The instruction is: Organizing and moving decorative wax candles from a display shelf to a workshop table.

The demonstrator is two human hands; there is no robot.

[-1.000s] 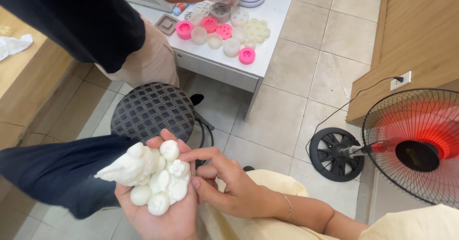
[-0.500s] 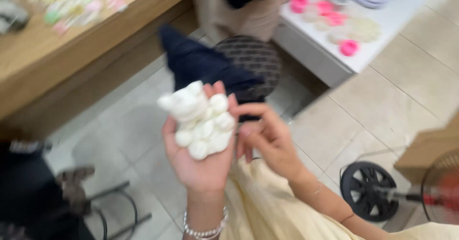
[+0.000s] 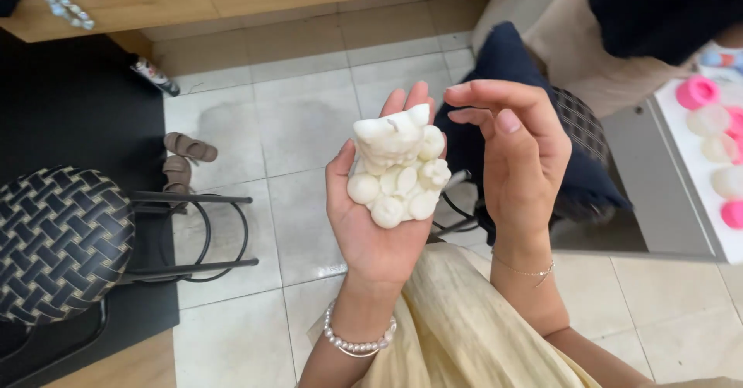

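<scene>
Flat and upturned, my left hand (image 3: 377, 216) cradles the white moulded candle (image 3: 397, 165) on its palm, fingers apart so nothing gets squeezed; my right hand (image 3: 517, 156) hovers just beside it, empty, fingers loosely curled.

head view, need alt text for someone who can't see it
A left hand, palm up, holds a pile of small white moulded shapes, while the right hand hovers beside it, fingers curled. Below are pale floor tiles, with a woven stool at left.
</scene>
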